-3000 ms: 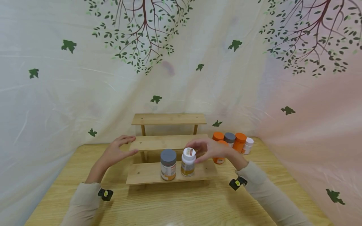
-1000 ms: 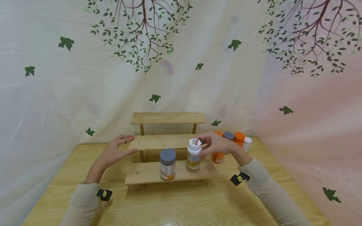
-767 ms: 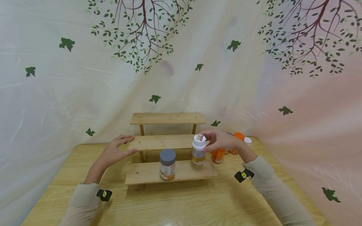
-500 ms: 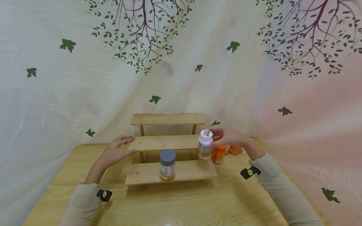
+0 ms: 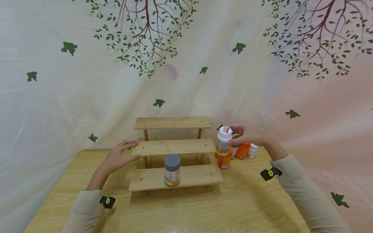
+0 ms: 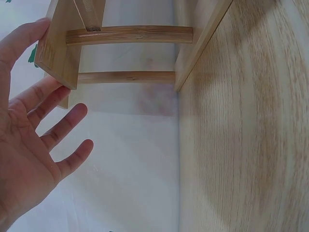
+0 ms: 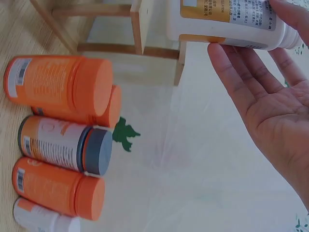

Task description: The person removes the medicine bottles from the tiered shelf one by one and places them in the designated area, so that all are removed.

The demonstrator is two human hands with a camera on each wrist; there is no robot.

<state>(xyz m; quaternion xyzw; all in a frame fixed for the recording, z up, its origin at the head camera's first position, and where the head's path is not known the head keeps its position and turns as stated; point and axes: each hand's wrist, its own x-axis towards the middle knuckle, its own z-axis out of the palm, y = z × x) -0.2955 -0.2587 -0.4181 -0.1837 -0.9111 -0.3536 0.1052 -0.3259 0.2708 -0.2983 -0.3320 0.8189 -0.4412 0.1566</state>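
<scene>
My right hand [image 5: 247, 135] grips a white pill bottle [image 5: 223, 141] with a gold and grey label, held up in the air right of the wooden tiered shelf [image 5: 175, 147]. In the right wrist view the same white bottle [image 7: 227, 21] sits between thumb and fingers. My left hand [image 5: 118, 157] touches the left end of the middle tier with its fingers spread; in the left wrist view, fingertips of the left hand [image 6: 34, 130] rest against the board's edge. A grey-capped bottle [image 5: 172, 170] stands upright on the lowest tier.
On the table right of the shelf stand several bottles: a front orange bottle [image 7: 58, 83], a grey-capped one [image 7: 65, 145], another orange bottle [image 7: 58, 188] and a small white bottle [image 7: 43, 215]. A leaf-printed curtain [image 5: 116, 81] hangs behind the table [image 5: 180, 213].
My right hand has lifted the white bottle off the lowest tier and carried it right and up, past the shelf's end. My left hand and the grey-capped bottle on the shelf have stayed put.
</scene>
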